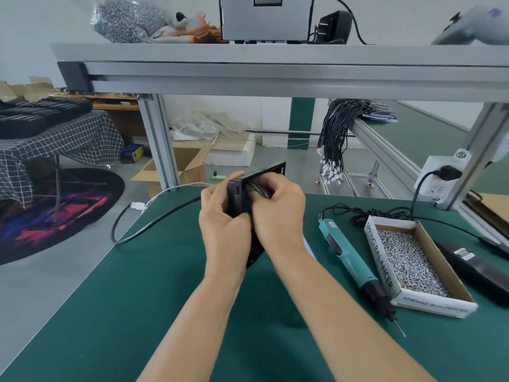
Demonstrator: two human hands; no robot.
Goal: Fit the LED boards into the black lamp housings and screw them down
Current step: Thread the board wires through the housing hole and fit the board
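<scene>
Over the green bench mat one black rectangular plastic lamp housing is held up on edge, above the mat's far middle, between two bare hands. The left hand wraps around the housing's left side, fingers closed on its wall. The right hand covers the open face, its fingertips pinched narrow on a few coloured wires inside the housing; how much else lies in there I cannot tell, since both hands hide most of it.

To the right lies one teal-and-black electric screwdriver, flat on the mat, bit pointing toward the near edge, untouched. Just beside it sits one white cardboard box printed "SPRING BALANCER", filled with small silver screws, far too many to count. One black oblong power adapter lies right of the box. A white wall socket with one black plug hangs on the aluminium frame post.

Beyond the bench, one bundle of black cables with white connectors droops over a rail. On the overhead shelf sits one clear bag of screws and a grey metal box. Far left, stacked black housings cover a checked tablecloth.
</scene>
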